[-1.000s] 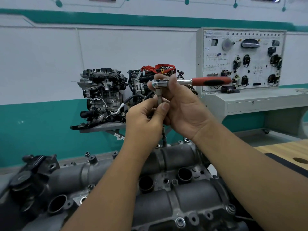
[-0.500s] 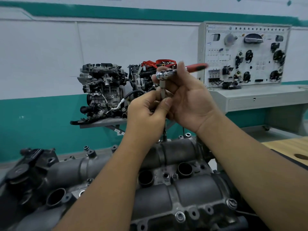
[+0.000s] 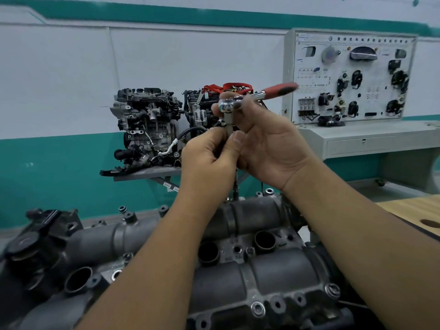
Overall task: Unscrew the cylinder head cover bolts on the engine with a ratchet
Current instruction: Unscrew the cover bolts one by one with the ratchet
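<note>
Below both hands lay the large dark grey cast-metal cylinder head cover (image 3: 262, 270), with round open wells along its middle and silver flanged bolts (image 3: 258, 308) seated in bosses along its near edge. Beyond the hands, against the teal and white wall, stood a grey training panel board (image 3: 352, 77) hung with black electrical parts, to the right of the right hand and well apart from it. Two dark display engines (image 3: 147, 125) sat on a grey metal shelf behind the left hand, the nearer one carrying red straps on top.

Closer in, the right hand (image 3: 269, 148) was curled round the chrome head of a ratchet with a red handle (image 3: 257, 96), thumb alongside the head, while the handle angled up and away to the right, blurred at its far end. From the ratchet head a slim steel extension bar (image 3: 229, 123) ran straight down between the two hands to the far edge of the cover, where its dark socket tip (image 3: 235, 192) met a bolt boss; whether it was fully seated could not be told. The left hand (image 3: 209, 158), just beside the right and touching it, pinched the extension bar between curled fingers and thumb, below the ratchet head.
</note>
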Motion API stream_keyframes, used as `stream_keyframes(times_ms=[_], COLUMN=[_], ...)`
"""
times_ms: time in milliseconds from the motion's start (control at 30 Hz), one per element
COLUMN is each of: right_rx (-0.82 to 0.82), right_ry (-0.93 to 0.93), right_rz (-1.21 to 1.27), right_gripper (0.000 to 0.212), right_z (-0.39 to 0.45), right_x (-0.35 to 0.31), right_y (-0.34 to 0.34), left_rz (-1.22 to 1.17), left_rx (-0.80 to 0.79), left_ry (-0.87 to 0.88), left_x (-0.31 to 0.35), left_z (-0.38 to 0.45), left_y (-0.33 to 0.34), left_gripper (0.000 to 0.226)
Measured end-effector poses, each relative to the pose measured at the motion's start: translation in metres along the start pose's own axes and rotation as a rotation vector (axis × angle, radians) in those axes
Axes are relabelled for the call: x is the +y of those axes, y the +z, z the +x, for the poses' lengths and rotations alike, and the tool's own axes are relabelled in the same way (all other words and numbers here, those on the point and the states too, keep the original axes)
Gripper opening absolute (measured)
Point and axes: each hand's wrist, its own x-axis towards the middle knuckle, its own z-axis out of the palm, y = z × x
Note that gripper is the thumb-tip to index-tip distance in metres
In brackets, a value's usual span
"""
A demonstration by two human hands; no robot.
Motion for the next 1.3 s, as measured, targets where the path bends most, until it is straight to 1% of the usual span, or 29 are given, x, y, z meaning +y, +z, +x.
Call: stream_keyframes(times_ms=[33,100,167,200,267,300,333,400,433,500,600,667,733,767,900,967,1100,1200,1300], right_rx=[-0.022,-0.051,-0.072,-0.071,-0.038,-0.023,-0.017,-0.036,-0.054,-0.075,-0.056,-0.02,-0.007,-0.015,-0.087,-0.092,-0.004,-0.013,-0.055], right_ry=[-0.029,-0.062,-0.062,-0.04,0.023,0.034,0.025,-0.025,-0.049,-0.065,-0.025,0.02,0.011,-0.01,-0.044,-0.047,0.009,-0.023,-0.056], right_rz=[-0.018,-0.026,-0.024,0.009,0.1,0.111,0.089,0.018,0.01,0.032,0.05,0.088,0.063,0.036,0.019,0.024,0.096,0.062,0.053], right_gripper=[0.021,0.024,0.022,0.025,0.041,0.044,0.041,0.023,0.02,0.029,0.033,0.04,0.036,0.033,0.039,0.038,0.047,0.034,0.03], right_z=[0.0,-0.001,-0.001,-0.001,0.0,0.001,0.001,0.0,-0.001,0.0,0.001,0.002,0.001,0.0,-0.002,-0.001,0.0,-0.002,-0.002], right_x=[0.0,0.001,0.001,0.0,-0.001,-0.002,-0.002,-0.002,-0.001,0.0,-0.001,-0.002,-0.002,-0.003,0.0,0.002,-0.002,-0.003,0.0], right_y=[-0.002,-0.004,-0.003,-0.002,0.0,-0.001,-0.001,-0.002,-0.003,-0.004,-0.002,0.0,0.001,0.001,0.001,0.003,0.004,0.002,0.002], left_rz=[0.01,0.033,0.019,0.007,0.005,0.013,0.017,0.011,0.003,-0.038,-0.108,-0.126,-0.139,-0.136,-0.072,-0.077,-0.084,-0.063,-0.086], left_rx=[-0.001,-0.009,-0.019,-0.02,-0.024,-0.029,-0.03,-0.023,-0.018,-0.009,0.011,0.003,-0.007,-0.013,-0.018,-0.005,-0.014,-0.036,-0.036], left_ry=[0.001,0.005,-0.002,-0.006,0.001,0.007,0.012,0.019,0.023,0.034,0.021,0.011,-0.006,-0.006,0.036,0.032,0.019,0.039,0.05], left_x=[0.001,0.0,0.001,0.001,0.0,-0.001,-0.002,-0.002,-0.001,0.002,0.003,0.004,0.004,0.005,0.004,0.005,0.006,0.006,0.007], left_z=[0.0,0.0,0.0,0.001,0.001,0.001,0.001,0.0,-0.001,-0.001,0.0,0.001,0.0,0.0,-0.002,-0.002,-0.001,-0.003,-0.003], left_y=[0.0,0.0,0.001,0.001,0.001,0.001,0.001,0.002,0.002,0.002,0.002,0.002,0.002,0.001,0.0,0.0,0.001,0.002,0.001], left_gripper=[0.032,0.031,0.03,0.03,0.03,0.03,0.03,0.025,0.02,0.005,0.008,0.008,0.012,0.013,0.004,0.005,0.01,0.008,0.004])
